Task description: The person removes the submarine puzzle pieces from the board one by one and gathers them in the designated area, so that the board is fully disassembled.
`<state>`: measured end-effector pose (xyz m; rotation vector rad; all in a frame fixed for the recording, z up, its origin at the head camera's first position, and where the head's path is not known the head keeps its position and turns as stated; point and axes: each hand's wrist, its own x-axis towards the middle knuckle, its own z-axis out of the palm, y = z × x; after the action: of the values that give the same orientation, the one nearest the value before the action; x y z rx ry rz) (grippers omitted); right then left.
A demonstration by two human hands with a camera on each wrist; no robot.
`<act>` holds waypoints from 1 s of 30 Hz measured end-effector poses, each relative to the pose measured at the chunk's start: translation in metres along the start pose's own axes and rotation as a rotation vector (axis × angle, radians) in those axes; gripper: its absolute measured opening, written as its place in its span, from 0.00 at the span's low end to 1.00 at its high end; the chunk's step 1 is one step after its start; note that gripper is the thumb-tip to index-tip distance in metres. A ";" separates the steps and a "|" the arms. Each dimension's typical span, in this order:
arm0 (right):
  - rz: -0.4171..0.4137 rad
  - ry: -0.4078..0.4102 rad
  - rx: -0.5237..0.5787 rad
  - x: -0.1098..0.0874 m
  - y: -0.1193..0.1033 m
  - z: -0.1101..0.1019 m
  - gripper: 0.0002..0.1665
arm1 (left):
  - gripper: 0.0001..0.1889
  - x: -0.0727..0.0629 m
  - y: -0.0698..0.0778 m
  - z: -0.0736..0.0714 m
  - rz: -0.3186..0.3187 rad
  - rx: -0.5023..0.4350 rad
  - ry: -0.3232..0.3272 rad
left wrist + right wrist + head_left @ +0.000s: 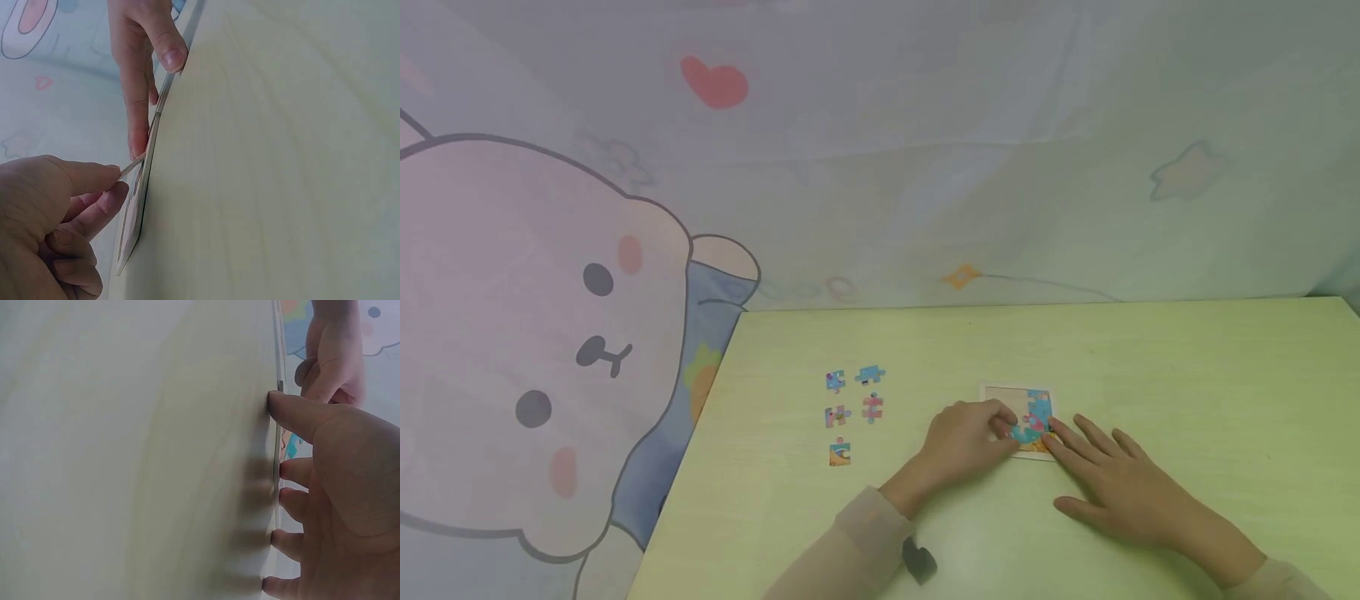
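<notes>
A small puzzle tray (pixel 1017 385) with a pale rim lies on the table, its right side and lower right filled with blue, pink and orange pieces. Its upper left shows bare board. At the tray's lower left, my left hand (pixel 966 442) pinches a thin puzzle piece (pixel 130 167) between thumb and fingers; the left wrist view shows it tilted, one edge against the tray. My right hand (pixel 1131 492) lies with fingers spread, its fingertips at the tray's right edge. Fingers partly hide the held piece's picture.
Left of the tray lie several loose puzzle pieces, among them a blue one (pixel 870 375), a pink one (pixel 872 408) and an orange-and-blue one (pixel 840 453). Behind the pale table (pixel 1187 358) hangs a printed curtain (pixel 880 167) with a large cartoon animal on the left.
</notes>
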<state>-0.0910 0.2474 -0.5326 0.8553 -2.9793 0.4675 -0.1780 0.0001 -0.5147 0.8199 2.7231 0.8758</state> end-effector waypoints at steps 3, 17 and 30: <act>0.002 -0.007 0.005 0.000 0.000 0.000 0.45 | 0.09 -0.002 -0.002 0.001 -0.001 -0.038 0.024; 0.017 -0.007 -0.004 -0.002 0.001 0.003 0.46 | 0.09 -0.036 -0.021 -0.021 -0.036 -0.181 0.146; 0.005 0.018 -0.005 -0.002 0.004 0.005 0.46 | 0.09 -0.087 -0.057 -0.060 -0.164 -0.136 0.224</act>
<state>-0.0911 0.2497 -0.5386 0.8397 -2.9659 0.4644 -0.1497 -0.1154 -0.4996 0.4909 2.8276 1.1621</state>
